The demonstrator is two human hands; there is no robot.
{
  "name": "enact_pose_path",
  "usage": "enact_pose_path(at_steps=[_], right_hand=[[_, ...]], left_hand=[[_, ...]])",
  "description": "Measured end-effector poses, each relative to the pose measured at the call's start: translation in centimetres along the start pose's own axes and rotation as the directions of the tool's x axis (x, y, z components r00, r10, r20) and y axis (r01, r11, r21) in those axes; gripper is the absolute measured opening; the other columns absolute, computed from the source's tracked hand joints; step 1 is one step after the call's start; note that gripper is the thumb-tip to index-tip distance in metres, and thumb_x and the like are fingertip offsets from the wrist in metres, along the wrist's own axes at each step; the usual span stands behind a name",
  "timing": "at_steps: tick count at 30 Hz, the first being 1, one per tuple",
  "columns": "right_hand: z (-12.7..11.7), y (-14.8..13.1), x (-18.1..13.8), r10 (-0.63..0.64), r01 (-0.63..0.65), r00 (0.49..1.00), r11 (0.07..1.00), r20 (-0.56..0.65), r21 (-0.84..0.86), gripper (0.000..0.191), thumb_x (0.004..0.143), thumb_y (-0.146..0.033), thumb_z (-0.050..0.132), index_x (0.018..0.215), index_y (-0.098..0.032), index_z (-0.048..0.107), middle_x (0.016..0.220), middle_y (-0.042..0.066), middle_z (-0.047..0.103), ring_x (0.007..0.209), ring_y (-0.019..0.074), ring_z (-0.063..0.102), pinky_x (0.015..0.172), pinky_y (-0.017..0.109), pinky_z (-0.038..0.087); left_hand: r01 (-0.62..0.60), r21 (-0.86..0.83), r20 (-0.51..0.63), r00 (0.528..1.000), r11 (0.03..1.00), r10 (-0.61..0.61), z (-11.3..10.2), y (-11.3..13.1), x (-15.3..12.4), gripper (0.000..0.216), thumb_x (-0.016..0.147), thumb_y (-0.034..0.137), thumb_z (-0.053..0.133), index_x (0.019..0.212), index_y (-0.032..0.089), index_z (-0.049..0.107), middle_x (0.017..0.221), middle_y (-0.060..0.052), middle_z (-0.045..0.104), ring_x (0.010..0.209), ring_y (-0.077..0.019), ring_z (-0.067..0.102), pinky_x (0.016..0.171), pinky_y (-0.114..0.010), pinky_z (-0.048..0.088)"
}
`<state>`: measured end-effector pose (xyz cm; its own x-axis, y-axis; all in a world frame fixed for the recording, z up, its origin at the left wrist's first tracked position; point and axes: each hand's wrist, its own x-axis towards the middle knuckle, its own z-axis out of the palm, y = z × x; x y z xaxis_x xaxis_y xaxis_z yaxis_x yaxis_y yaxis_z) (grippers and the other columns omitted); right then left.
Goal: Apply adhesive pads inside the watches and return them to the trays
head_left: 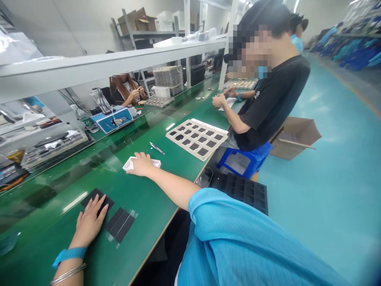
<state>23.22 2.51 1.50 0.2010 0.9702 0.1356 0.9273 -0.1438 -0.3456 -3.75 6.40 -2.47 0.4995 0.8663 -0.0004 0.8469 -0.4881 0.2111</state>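
A small white tray lies under the right hand, its fingers spread on it without gripping, with tweezers just beyond the fingertips. The fingers of the left hand lie close together, unclamped, on black strips taped down beside them. Past the right fingers, a cream tray has black squares filling its pockets.

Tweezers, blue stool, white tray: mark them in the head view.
Tweezers (156,147), head view, on the shank.
Blue stool (262,149), head view, on the seat edge.
White tray (170,137), head view, on its left rim.
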Motion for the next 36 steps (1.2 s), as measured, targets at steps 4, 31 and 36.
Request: enact_pose_path(at_steps=[4,31,36], right_hand=[[0.26,-0.03,0.0,0.005,-0.004,0.999,1.0,0.041,-0.02,0.073,0.084,-0.064,0.06,0.139,-0.016,0.051,0.156,0.017,0.034,0.138,0.0359,0.036,0.112,0.055,0.031],[0.75,-0.57,-0.35,-0.017,0.02,0.996,0.999,0.085,-0.032,0.053,0.087,-0.042,0.06,0.133,-0.016,0.059,0.151,0.017,0.042,0.127,0.0361,0.046,0.101,0.051,0.038],[0.65,-0.57,-0.41,-0.068,0.069,0.992,0.998,0.104,-0.008,0.054,0.093,-0.054,0.051,0.133,-0.019,0.061,0.151,0.015,0.043,0.13,0.0384,0.044,0.101,0.055,0.038]], left_hand=[[0.009,0.013,0.018,1.0,1.0,-0.01,-0.07,0.19,-0.11,0.062,0.1,0.046,0.018,0.148,0.017,0.044,0.161,-0.01,0.027,0.152,-0.0284,0.018,0.12,-0.057,0.017],[0.012,0.057,0.005,1.0,0.998,-0.012,0.24,0.57,-0.44,0.049,0.101,0.034,0.033,0.148,0.022,0.043,0.161,-0.007,0.028,0.151,-0.0263,0.021,0.12,-0.055,0.02],[0.015,0.051,0.018,1.0,0.999,-0.016,0.14,0.82,-0.59,0.05,0.101,0.034,0.034,0.149,0.023,0.042,0.161,-0.006,0.027,0.151,-0.0264,0.021,0.121,-0.055,0.02]])
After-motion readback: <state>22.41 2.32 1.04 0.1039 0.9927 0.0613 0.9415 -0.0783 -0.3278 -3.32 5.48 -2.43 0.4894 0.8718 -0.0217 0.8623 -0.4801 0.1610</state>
